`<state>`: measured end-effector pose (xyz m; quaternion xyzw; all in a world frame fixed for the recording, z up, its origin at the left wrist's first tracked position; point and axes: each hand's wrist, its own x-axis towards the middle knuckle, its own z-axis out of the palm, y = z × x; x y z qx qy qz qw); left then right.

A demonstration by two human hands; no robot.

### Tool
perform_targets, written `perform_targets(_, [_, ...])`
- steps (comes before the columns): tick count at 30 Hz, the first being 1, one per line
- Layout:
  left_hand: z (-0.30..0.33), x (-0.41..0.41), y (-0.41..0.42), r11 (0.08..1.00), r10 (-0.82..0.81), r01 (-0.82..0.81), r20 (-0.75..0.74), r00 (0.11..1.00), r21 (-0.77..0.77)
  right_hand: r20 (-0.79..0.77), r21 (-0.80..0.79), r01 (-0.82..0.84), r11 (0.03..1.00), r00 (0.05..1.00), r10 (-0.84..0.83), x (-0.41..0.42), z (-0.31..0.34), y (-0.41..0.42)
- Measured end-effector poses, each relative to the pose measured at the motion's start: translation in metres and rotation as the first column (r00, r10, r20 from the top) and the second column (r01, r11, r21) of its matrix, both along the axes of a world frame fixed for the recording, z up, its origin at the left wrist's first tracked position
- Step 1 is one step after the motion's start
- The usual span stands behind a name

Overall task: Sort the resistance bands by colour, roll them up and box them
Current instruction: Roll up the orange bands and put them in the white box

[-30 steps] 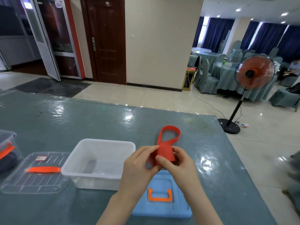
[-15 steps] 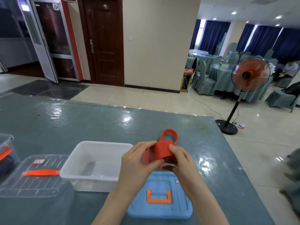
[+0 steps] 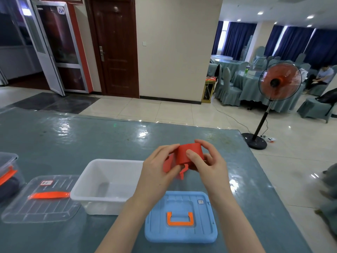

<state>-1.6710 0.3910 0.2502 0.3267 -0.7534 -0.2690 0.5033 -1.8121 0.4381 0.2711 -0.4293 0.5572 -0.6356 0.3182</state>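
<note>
We are holding the red resistance band (image 3: 189, 154) up above the desk (image 3: 73, 139), just past the white box (image 3: 107, 185), so both hands can be working it into a coil: our left hand (image 3: 158, 172) is pinching the loose tail while our right hand (image 3: 209, 167) is curling round the roll, thumb pressing its face (keeping it, we judge, from springing open). The white box is sitting open with nothing in it, its blue lid (image 3: 182, 220) lying flat nearby. A clear lid (image 3: 42, 201) is lying to the left beside a clear box (image 3: 8, 172) holding something dark.
</note>
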Motion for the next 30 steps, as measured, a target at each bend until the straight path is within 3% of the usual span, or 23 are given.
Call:
perform_targets(4, [0.023, 0.0, -0.013, 0.998, -0.053, 0.053, -0.008, 0.999, -0.016, -0.045, -0.006, -0.164, 0.986, 0.985, 0.164, -0.017, 0.023, 0.004])
perform_targets(8, [0.05, 0.004, -0.022, 0.962, -0.203, 0.214, -0.084, 0.976, 0.168, -0.173, -0.012, -0.206, 0.978, 0.964, 0.201, -0.032, 0.046, 0.005])
perform_targets(11, [0.065, 0.002, -0.027, 0.92, -0.274, 0.3, -0.135, 0.952, 0.253, -0.154, -0.055, -0.187, 0.981, 0.972, 0.176, -0.037, 0.059, 0.003])
perform_targets(18, [0.086, -0.005, -0.034, 0.918, -0.275, 0.31, -0.168, 0.947, 0.246, -0.042, -0.152, -0.13, 0.98, 0.991, 0.125, -0.038, 0.07, 0.002])
perform_targets(23, [0.091, -0.01, -0.026, 0.908, -0.25, 0.332, -0.305, 0.919, 0.254, 0.149, -0.204, -0.166, 0.965, 0.969, 0.198, -0.029, 0.068, -0.002])
perform_targets(28, [0.097, -0.005, -0.022, 0.936, -0.205, 0.275, -0.294, 0.934, 0.221, 0.159, -0.204, -0.206, 0.957, 0.958, 0.24, -0.02, 0.067, -0.003])
perform_targets(30, [0.096, 0.0, -0.022, 0.942, -0.185, 0.249, -0.271, 0.945, 0.224, 0.049, -0.126, -0.213, 0.969, 0.974, 0.221, -0.022, 0.066, -0.004])
